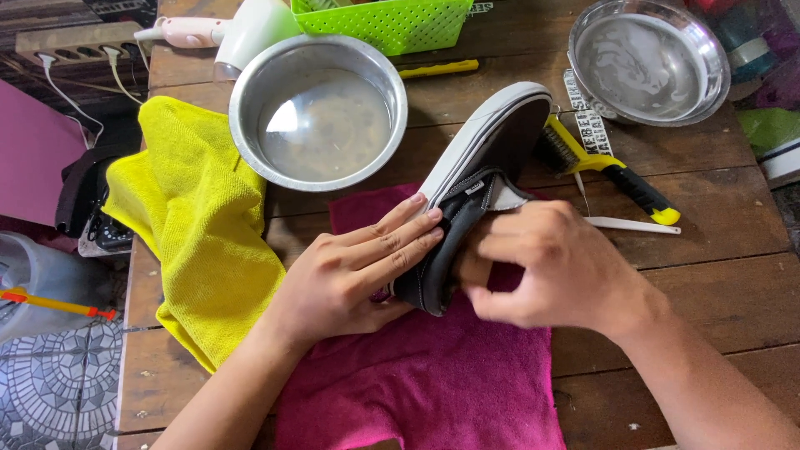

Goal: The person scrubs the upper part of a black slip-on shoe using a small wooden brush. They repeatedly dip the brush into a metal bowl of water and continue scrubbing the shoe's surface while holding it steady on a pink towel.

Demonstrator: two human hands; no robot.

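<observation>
Magenta towel (433,375) sits closest, on the table (708,275). Both hands hold the shoe (475,183) on its side above it: left hand (350,275) flat along the sole, right hand (550,267) curled around the collar. Looks light, upper floppy, sole stiffer, so that's probably the best hold.
</observation>
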